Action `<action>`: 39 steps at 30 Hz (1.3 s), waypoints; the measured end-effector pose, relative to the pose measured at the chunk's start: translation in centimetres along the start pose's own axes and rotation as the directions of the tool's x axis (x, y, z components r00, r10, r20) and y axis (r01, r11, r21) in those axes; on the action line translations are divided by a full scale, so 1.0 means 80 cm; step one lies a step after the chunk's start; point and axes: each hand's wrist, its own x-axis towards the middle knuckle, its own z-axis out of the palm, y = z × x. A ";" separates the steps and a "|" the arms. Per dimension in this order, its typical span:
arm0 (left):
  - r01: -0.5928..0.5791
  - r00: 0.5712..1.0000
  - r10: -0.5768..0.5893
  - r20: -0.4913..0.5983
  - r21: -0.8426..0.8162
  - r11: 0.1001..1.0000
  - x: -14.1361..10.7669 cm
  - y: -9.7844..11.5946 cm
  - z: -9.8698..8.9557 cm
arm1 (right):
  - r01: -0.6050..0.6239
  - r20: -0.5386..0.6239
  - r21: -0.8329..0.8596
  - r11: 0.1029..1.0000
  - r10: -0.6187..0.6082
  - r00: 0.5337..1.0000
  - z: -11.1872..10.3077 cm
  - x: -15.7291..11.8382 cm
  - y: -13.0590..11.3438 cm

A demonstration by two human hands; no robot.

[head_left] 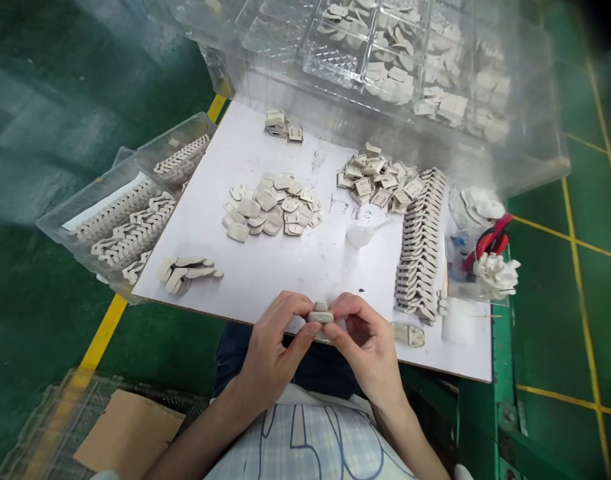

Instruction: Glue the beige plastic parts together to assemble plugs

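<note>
Between my fingertips, just over the near edge of the white board, is a small beige plastic part (320,317). My left hand (280,343) pinches it from the left and my right hand (365,343) from the right; both are closed on it. Beyond my hands lies a heap of flat beige caps (265,207). Farther right is a pile of square beige pieces (375,177), beside a long row of nested beige clips (418,247). A few joined beige parts (188,272) lie left of my left hand. One flat beige piece (409,335) rests right of my right hand.
A clear compartment tray (330,63) with beige parts overhangs the far side of the white board (295,280). Left of the board, clear bins (75,207) hold rows of parts. A small white cup (359,235), red-handled cutters (488,243) and a white block (458,323) are around.
</note>
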 end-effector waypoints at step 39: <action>0.043 0.998 -0.041 0.050 -0.046 0.998 -0.005 0.006 0.000 | 0.029 -0.005 -0.071 0.997 -0.029 1.000 0.001 -0.003 -0.004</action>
